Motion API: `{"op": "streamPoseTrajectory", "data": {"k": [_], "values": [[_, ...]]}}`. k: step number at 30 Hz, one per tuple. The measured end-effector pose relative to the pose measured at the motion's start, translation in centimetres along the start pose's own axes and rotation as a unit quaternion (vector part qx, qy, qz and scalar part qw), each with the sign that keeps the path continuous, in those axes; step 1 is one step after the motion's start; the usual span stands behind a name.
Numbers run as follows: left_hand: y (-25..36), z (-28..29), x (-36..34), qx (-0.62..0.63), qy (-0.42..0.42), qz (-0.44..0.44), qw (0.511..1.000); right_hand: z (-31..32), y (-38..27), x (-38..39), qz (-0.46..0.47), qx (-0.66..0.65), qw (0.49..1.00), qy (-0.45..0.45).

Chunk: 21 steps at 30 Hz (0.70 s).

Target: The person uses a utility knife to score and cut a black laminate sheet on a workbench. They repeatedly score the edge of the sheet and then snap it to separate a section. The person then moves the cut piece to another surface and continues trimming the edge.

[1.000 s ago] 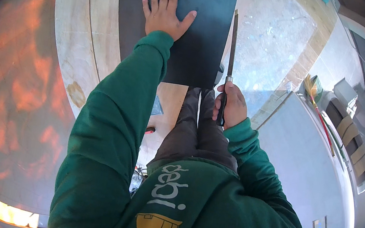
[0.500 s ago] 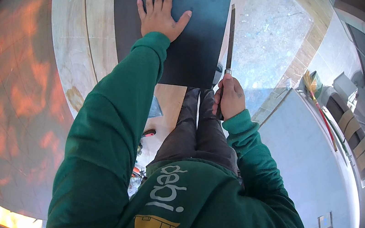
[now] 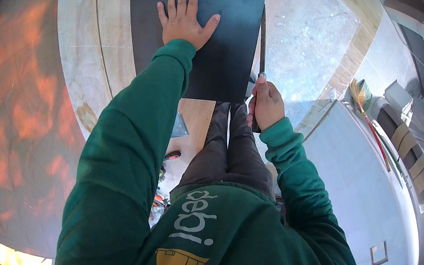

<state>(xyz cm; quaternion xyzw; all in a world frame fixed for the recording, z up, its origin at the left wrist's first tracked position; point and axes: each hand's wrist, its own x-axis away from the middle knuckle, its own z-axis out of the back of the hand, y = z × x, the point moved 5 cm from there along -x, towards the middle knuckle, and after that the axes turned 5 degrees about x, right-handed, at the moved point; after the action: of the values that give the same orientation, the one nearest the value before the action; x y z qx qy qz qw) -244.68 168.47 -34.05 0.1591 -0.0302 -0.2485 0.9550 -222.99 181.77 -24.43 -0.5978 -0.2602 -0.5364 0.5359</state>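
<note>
A black flat board lies in front of me on top of a pale wooden surface. Resting flat on it is my left hand, its fingers spread and holding nothing. My right hand is wrapped round the handle of a long, narrow metal file. The blade points away from me, alongside the board's right edge, and seems to touch that edge near its far end. My fingers cover much of the dark handle.
A plywood sheet extends left of the board. Below it are a clear plastic piece and a red-and-black tool handle. At right are a white panel, a brush with a red handle and a speckled floor.
My right hand has shifted slightly left and away from me, bringing the file against the board's right edge. The left hand stays flat on the board.
</note>
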Motion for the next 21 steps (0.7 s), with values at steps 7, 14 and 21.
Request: {"op": "streamPoseTrajectory", "data": {"k": [7,14,21], "values": [[0.4,-0.1,-0.1,0.003,-0.005,-0.008,1.000,-0.7,0.1,-1.5,-0.006,0.082,0.996,0.035],[0.2,0.1,-0.1,0.002,-0.012,0.001,1.000,0.5,-0.9,0.9,-0.037,0.016,0.999,-0.009],[0.3,0.0,0.0,0.002,-0.013,-0.007,1.000,0.0,-0.7,-2.8,-0.038,0.099,0.994,0.014]]}}
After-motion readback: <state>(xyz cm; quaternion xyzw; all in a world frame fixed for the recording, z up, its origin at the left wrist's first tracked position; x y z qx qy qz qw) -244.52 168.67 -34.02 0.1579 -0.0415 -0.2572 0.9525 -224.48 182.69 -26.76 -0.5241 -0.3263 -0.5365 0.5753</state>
